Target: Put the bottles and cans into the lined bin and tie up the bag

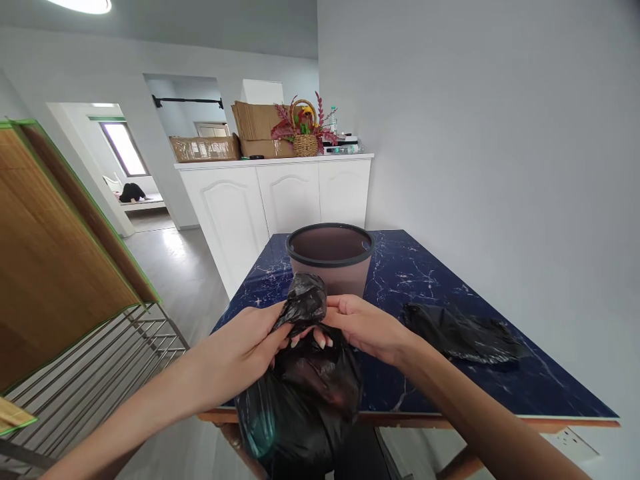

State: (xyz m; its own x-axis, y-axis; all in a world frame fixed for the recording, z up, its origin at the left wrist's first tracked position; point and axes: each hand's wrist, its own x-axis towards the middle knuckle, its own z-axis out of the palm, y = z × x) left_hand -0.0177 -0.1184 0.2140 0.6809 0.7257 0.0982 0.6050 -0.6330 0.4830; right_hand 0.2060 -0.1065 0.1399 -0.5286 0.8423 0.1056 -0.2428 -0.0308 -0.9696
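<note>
A full black garbage bag [310, 407] hangs at the table's front edge, its gathered neck bunched upward between my hands. My left hand [255, 343] is closed around the neck from the left. From the right, my right hand [357, 320] pinches the same gathered plastic, its fingertips curling under the bunch. Something greenish shows through the thin film low on the bag's left. Just behind the hands stands a brownish-pink trash can [337, 275] with a dark rim, upright and with no liner over its rim. A flat, crumpled black plastic bag [465, 333] lies to the right.
The blue marble-patterned table [415, 273] meets the wall on the right. Beyond it is a white cabinet [293, 193] bearing cardboard boxes [205, 148] and a flower basket [305, 143]. A metal rack [150, 333] with a bamboo mat [55, 247] stands left. Far left, a person's dark-clothed legs [133, 193] show on a bed.
</note>
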